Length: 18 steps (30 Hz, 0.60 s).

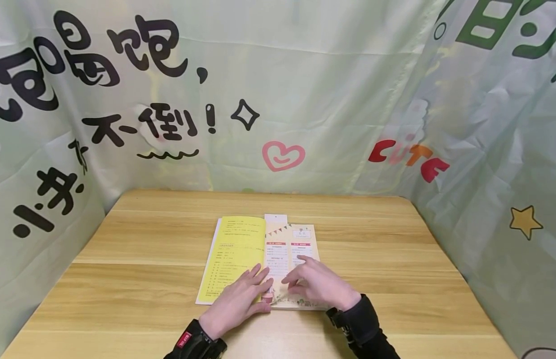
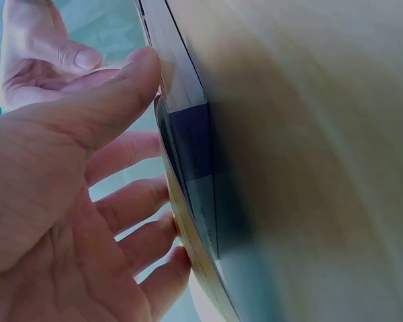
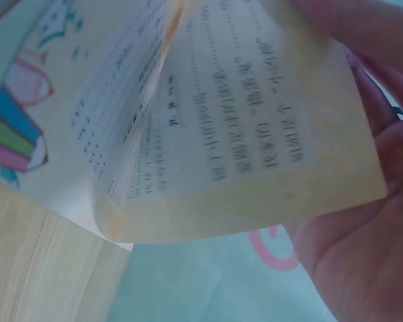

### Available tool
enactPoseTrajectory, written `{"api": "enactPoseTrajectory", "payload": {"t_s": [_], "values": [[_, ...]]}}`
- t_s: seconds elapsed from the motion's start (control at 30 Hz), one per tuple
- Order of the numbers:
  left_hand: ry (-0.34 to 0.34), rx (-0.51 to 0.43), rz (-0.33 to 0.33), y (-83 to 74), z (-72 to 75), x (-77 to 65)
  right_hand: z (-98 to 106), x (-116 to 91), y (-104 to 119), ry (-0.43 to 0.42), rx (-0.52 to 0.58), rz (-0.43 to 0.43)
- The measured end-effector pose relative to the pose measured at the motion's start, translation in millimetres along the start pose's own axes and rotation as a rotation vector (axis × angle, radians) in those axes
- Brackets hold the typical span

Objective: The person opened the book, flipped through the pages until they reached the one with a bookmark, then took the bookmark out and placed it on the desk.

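An open book lies on the table, with a bright yellow left page (image 1: pixel 235 239) and a cream right page (image 1: pixel 278 252) printed with columns of text and little flags. My left hand (image 1: pixel 239 296) spreads its fingers flat over the lower inner part of the yellow page. In the left wrist view, its thumb (image 2: pixel 138 74) sits by the book's lower edge, near the thick page block (image 2: pixel 178 64). My right hand (image 1: pixel 320 284) is over the right page, pinching a lifted leaf (image 3: pixel 255 134) near its outer edge. That leaf curves up from the book in the right wrist view.
The wooden table (image 1: pixel 372 239) extends around the book on all sides. A white tab (image 1: pixel 275 218) sticks out above the book's top edge. Behind and beside the table hangs a pale green printed cloth (image 1: pixel 340 99).
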<state>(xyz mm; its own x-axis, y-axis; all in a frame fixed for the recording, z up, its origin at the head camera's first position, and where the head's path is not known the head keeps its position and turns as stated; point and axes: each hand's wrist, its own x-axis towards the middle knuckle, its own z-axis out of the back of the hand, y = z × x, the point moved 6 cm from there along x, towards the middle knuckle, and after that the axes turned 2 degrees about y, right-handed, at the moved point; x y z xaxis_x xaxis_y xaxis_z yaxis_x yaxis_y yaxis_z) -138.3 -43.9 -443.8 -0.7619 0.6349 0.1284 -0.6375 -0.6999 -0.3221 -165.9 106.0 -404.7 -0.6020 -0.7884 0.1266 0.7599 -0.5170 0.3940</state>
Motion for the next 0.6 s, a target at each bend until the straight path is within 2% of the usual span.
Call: {"api": "enactPoseTrajectory", "payload": {"t_s": [0.23,0.37,0.6], "values": [[0.004,0.0,0.012,-0.1,-0.5,-0.1,11,-1,-1,-0.112,-0.102,0.028],[0.005,-0.005,0.028,-0.6,-0.4,0.4,16,-1,0,-0.175,-0.124,0.043],[-0.01,-0.011,0.039,-1.9,-0.4,1.4,26,-2,3,-0.34,-0.184,0.132]]}}
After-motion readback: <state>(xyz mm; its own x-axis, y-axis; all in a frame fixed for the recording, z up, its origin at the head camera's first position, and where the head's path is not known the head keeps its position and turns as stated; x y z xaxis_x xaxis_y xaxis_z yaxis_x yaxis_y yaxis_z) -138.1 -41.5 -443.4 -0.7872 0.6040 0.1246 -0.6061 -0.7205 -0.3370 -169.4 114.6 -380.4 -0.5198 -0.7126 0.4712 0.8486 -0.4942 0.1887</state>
